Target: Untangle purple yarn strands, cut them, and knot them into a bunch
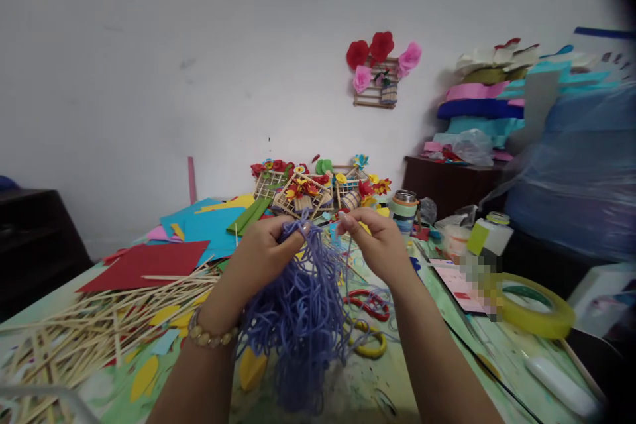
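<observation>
Green-stained table (pixel 352 387) runs below both sets of fingers. Pale stick pile (pixel 64 338) is on it, out to the left of the left-hand fingers and lower. Violet yarn bundle (pixel 308 308) hangs straight down from the left fingers, big loose tangle, lower strands blurred. Red paper sheet (pixel 149 266) lies flat, well left of those fingers. Left hand (pixel 271 248): thumb and fingers pressed together, pinching the top of the bundle — no gap visible, a few loops poke up above the grip. Right hand (pixel 380 245): thumb and index tips closed on each other, just beside the bundle's top, other fingers curled in behind. Yellow tape roll (pixel 551 326) sits well right of the right fingers and lower. Red handle (pixel 380 309) and yellow handle (pixel 372 348) lie below the right fingertips, next to the bundle — can't tell if one tool or two. Single strand (pixel 348 258), thinnest item, hangs down from the right fingertips' pinch.
</observation>
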Available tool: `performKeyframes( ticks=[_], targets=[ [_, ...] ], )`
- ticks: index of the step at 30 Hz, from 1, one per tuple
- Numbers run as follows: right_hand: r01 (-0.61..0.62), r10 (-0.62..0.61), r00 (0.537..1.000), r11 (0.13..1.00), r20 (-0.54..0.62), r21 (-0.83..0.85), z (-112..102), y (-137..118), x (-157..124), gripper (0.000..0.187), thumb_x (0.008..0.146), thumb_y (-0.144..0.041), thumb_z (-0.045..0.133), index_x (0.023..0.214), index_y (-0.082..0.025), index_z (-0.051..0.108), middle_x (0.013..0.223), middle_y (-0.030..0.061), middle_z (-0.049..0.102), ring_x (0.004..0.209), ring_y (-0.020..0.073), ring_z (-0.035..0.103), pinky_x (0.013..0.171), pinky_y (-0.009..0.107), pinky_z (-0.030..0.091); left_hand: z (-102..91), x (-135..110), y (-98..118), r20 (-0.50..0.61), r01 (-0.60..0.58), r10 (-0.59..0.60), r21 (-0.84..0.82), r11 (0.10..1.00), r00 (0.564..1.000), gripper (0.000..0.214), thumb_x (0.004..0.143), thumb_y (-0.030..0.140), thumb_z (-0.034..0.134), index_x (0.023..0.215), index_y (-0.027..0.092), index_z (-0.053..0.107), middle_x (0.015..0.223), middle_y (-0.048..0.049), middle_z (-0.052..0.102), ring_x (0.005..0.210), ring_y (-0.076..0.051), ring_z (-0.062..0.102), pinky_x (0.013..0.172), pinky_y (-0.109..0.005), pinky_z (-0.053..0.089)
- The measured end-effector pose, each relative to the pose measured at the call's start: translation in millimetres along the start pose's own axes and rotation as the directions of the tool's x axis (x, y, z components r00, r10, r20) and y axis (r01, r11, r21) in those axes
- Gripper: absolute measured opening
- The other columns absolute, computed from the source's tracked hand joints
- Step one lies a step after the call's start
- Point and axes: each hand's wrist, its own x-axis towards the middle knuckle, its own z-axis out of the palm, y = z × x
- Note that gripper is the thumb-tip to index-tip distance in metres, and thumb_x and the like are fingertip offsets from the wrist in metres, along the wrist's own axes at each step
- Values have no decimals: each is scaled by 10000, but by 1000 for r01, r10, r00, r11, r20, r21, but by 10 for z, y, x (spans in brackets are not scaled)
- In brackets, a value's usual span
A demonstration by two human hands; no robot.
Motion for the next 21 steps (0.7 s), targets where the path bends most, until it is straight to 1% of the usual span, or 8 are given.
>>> performKeyframes(
  ticks=[3,7,13,15,16,18,20,21],
  targets=[
    [3,-4,1000,999,-20,-40,-115,5,4,270,889,-310,536,681,-179,648,719,14,636,737,148,564,703,257,396,15,13,11,1,-15,15,15,1000,1000,343,818,405,454,565,177,414,542,44,361,531,-101,338,484,-230,247],
    [23,-24,1000,998,-14,-56,-152,-35,-3,275,887,-315,539,671,-176,638,709,16,630,725,149,561,703,260,400,24,20,28,19,-10,10,11,1000,1000,358,819,403,455,553,187,353,532,50,334,516,-96,313,477,-231,233],
    [20,-18,999,998,39,-54,-132,-111,-16,298,891,-355,526,680,-176,636,699,25,638,697,152,573,685,264,413,-10,1,25,4,6,-6,5,1000,1000,355,823,435,440,575,181,422,544,42,355,537,-110,343,491,-235,255],
    [30,-28,999,998,38,-51,-124,-130,-23,299,891,-356,521,681,-175,634,697,26,635,686,149,571,673,260,413,-27,-8,23,-7,11,-11,0,1000,1000,361,819,437,445,565,183,412,537,44,349,529,-108,339,484,-235,253],
    [28,-28,999,998,18,-50,-122,-130,-25,296,889,-354,523,681,-174,633,699,26,633,687,148,569,673,258,412,-38,-11,21,-13,11,-11,-3,1000,1000,366,816,437,450,555,185,400,531,45,348,522,-106,336,478,-234,249],
    [8,-11,998,999,-61,-50,-135,-101,-20,299,882,-359,533,668,-172,628,690,22,627,677,144,563,674,256,411,-68,-18,11,-31,17,-17,-7,1000,999,373,808,434,462,538,187,386,518,47,350,509,-103,332,468,-233,245],
    [-37,32,982,999,-189,-27,-189,-27,-6,309,864,-381,556,647,-171,623,672,17,620,663,139,556,677,256,411,-112,-23,-11,-60,27,-28,-11,1000,998,356,803,416,466,538,184,416,519,45,371,508,-104,345,469,-232,255],
    [-66,63,963,998,-264,-3,-235,24,4,313,852,-397,569,641,-172,622,658,13,614,655,137,552,675,257,412,-139,-25,-27,-79,36,-37,-13,999,996,340,799,406,468,545,181,441,523,43,384,511,-105,355,472,-232,264]
  ],
)
